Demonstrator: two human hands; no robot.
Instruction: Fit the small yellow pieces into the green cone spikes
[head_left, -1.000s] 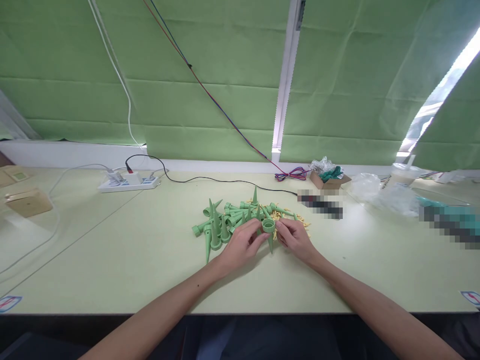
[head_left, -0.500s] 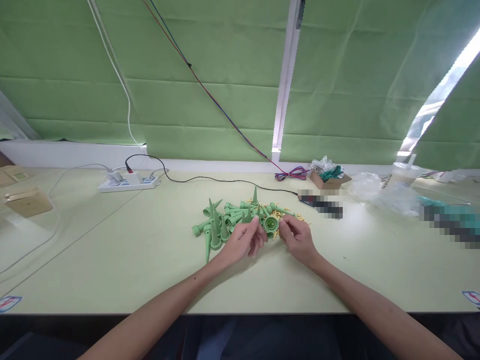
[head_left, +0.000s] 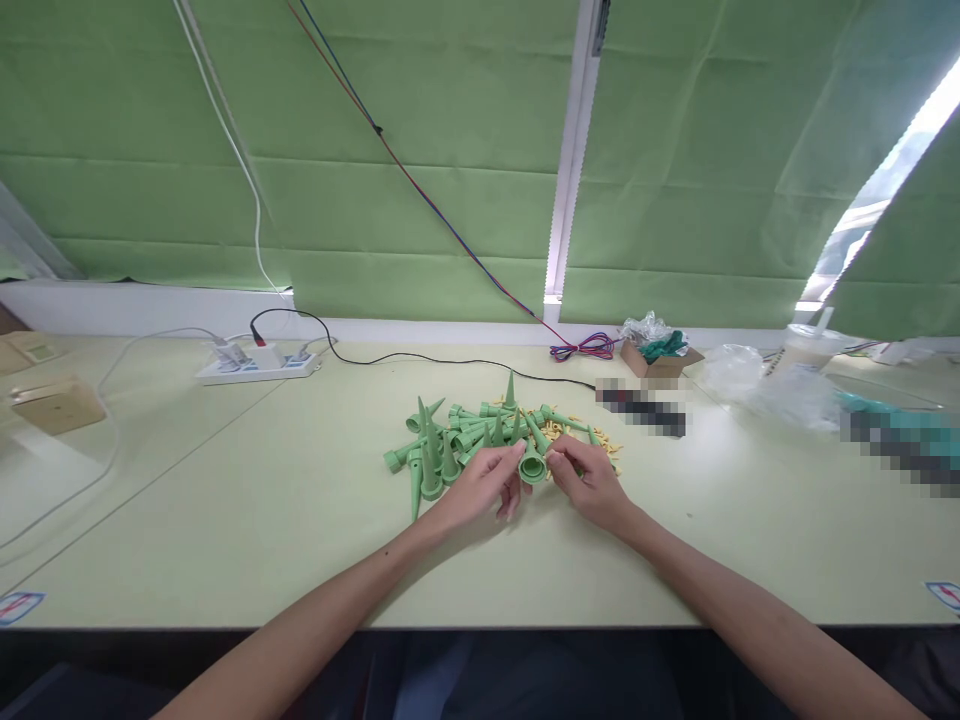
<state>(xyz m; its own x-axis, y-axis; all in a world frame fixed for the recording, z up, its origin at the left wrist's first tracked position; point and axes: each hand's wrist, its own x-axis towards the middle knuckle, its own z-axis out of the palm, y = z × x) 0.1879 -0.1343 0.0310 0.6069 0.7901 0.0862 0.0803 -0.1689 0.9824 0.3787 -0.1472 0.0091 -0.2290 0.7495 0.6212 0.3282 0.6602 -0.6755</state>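
A green plastic watering spike (head_left: pixel 533 468) is held in my left hand (head_left: pixel 491 482), its round open end facing me and its point leaning away. My right hand (head_left: pixel 589 478) is closed in a pinch right beside the spike's rim; whatever its fingertips hold is too small or hidden to make out. Just beyond my hands lies a heap of green spikes (head_left: pixel 430 470), some standing on their wide ends, others lying on their sides. Small yellow pieces (head_left: pixel 606 447) are scattered behind my right hand, at the right of the heap.
A black cable (head_left: pixel 420 357) runs across the table behind the heap to a blurred dark object (head_left: pixel 641 411). At the back left is a power strip (head_left: pixel 259 368). Toward the right stand a small cardboard box (head_left: pixel 660 364), plastic bags (head_left: pixel 795 398) and a drink cup (head_left: pixel 806 346).
The held spike's open end has tipped downward and moved slightly left, so its pointed body now shows behind it. My right hand has shifted a little left, toward the rim.
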